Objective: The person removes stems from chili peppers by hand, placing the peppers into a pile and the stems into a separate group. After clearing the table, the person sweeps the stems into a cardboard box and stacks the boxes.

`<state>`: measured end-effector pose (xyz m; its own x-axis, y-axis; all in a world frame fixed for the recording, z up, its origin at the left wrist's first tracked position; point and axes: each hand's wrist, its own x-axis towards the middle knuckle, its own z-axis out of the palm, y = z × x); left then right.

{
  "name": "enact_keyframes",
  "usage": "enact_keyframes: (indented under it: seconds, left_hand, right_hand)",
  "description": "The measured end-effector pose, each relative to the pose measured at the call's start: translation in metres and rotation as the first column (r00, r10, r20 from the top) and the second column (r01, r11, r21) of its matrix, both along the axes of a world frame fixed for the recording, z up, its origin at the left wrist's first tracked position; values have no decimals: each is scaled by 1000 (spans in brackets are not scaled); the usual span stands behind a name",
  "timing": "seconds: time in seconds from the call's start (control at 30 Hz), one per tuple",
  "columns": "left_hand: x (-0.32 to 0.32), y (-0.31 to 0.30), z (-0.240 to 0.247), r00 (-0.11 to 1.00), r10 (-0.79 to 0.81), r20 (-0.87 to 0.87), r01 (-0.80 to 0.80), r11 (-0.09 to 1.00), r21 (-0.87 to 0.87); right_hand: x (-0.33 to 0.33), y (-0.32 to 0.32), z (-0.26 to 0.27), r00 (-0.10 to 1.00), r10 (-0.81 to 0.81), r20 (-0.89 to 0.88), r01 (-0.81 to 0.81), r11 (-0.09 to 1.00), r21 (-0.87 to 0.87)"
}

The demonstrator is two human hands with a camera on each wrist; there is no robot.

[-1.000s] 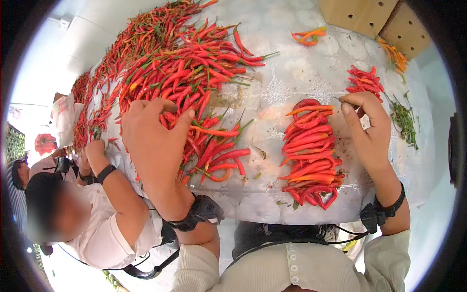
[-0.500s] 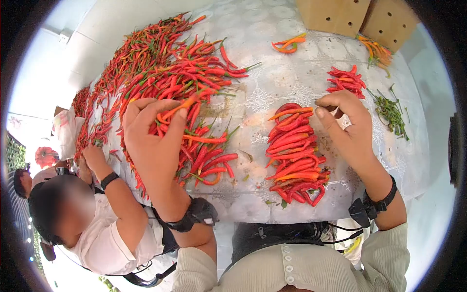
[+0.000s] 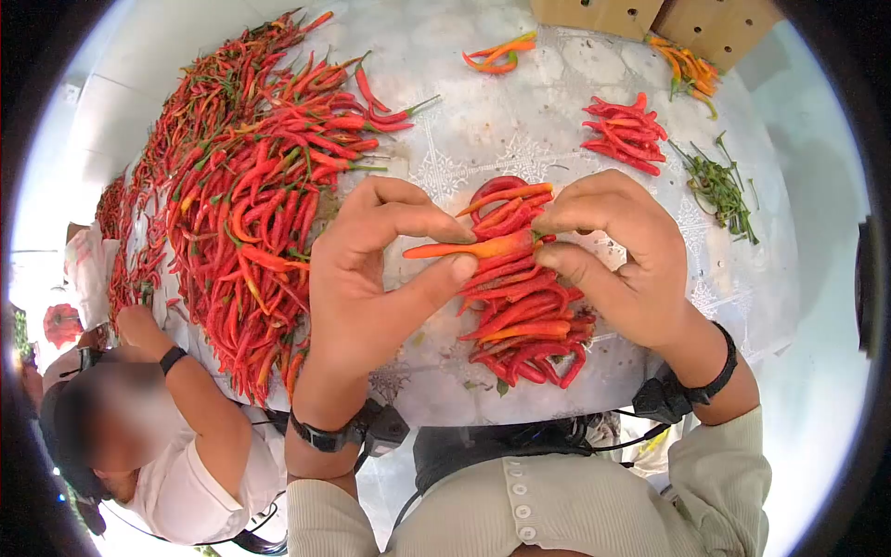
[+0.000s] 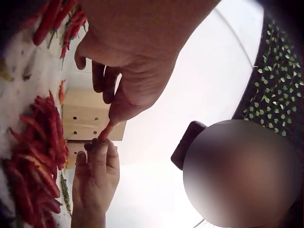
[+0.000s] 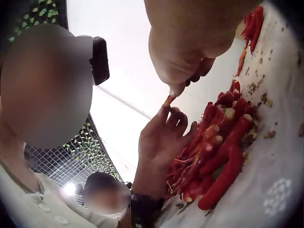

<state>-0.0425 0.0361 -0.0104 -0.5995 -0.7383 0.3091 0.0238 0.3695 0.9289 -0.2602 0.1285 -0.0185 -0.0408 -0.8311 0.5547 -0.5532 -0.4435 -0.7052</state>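
Head view: your left hand and right hand pinch one orange chili, probably destemming; next, pull firmly.

1. Here's the table, dressed in a pale cover with snowflake patterns!
2. Over on the left, a great heap of red chillies, green stems poking out everywhere.
3. Centre stage, a stacked row of chillies, mostly red, a few orange, lying roughly side by side.
4. Beyond it to the right, a smaller red pile, with a tangle of green stems near it.
5. Up at the far side, a few orange chillies, and farther right an orange-yellow bunch beside cardboard boxes.
6. And crumbs, scattered beside that row!
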Motion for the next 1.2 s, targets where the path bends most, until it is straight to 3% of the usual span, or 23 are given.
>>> enact_keyframes:
  seconds: [0.1,0.2,0.3,0.5,0.6,0.93,1.2]
  left_hand:
    - [2,-1,0,999,-44,-7,44,998,45]
    - [-9,3,2,992,121,-31,-124,988,-88]
    - [-9,5,8,957,277,91,-187,822,-537]
    - [-9,3,10,952,194,238,59,645,-762]
    - [-12,2,6,969,147,198,33,717,-697]
    - [-13,0,3,972,12,236,133,800,-585]
    - [-12,-2,4,967,-98,237,203,857,-473]
  right_hand:
    - [-2,-2,-1,999,19,-36,-19,1000,-17]
    - [-1,-1,-1,998,-20,-53,20,1000,-4]
    - [-1,1,1,982,-12,-189,8,1000,-25]
    - [5,1,0,967,13,-255,-35,996,-81]
    - [5,-1,-3,967,21,-255,-48,994,-98]
    - [4,0,-2,958,113,-264,-139,987,-82]
    - [-2,0,2,961,244,-130,-239,970,51]
